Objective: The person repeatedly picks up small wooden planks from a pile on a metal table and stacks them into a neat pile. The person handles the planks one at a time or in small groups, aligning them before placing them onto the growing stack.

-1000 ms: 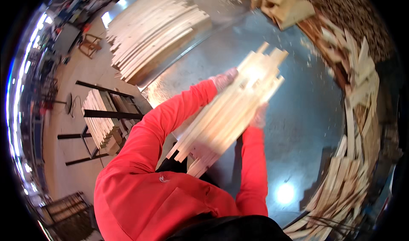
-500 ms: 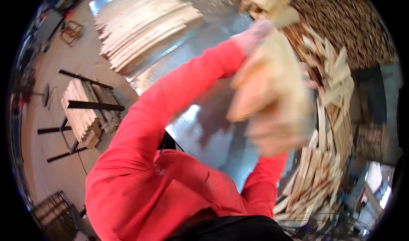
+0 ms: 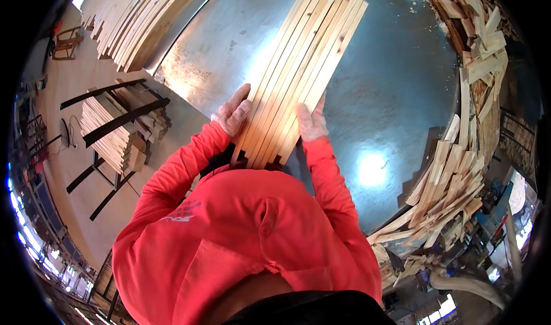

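Note:
A bundle of long pale wooden strips (image 3: pixel 295 72) lies lengthwise in front of me on a shiny metal tabletop (image 3: pixel 390 101), its near ends close to my body. The strips sit side by side, with their far ends uneven. My left hand (image 3: pixel 233 111) presses against the bundle's left side, fingers stretched along its edge. Against the right side is my right hand (image 3: pixel 311 121), thumb over the top and the other fingers partly hidden beyond the edge. Between them the two hands hold the strips together.
A wide stack of pale boards (image 3: pixel 143 20) lies at the far left. Loose offcuts (image 3: pixel 447 181) pile along the table's right edge. On the floor to the left, a black metal rack (image 3: pixel 115 112) holds more wood. A wooden chair (image 3: pixel 68 42) stands behind it.
The wood was raised and blurred between my hands at the right. Now the strips lie on the tabletop in front of me, lined up, with a hand on each side.

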A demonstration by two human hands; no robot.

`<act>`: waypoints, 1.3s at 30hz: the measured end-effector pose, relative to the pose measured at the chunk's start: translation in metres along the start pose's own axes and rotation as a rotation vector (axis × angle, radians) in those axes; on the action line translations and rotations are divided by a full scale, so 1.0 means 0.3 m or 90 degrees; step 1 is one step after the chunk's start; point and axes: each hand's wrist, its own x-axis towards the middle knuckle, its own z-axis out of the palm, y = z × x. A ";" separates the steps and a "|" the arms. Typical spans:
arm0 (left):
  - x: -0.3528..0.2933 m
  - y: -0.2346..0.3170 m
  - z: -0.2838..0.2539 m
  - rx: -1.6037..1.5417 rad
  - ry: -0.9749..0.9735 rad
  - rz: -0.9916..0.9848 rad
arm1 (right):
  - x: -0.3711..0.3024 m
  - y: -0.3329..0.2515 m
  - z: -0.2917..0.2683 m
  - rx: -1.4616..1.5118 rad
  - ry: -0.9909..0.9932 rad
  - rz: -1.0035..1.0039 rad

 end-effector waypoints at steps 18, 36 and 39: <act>-0.021 0.334 -0.763 0.623 0.629 0.315 | 0.412 -0.081 0.866 -0.439 -0.240 -0.069; -0.098 -0.255 -0.850 -0.629 0.893 0.051 | 1.191 -0.722 0.940 -0.440 0.069 -0.528; -0.302 -0.012 -0.875 -0.477 0.710 0.242 | 1.154 -0.911 0.970 -0.783 0.009 -0.918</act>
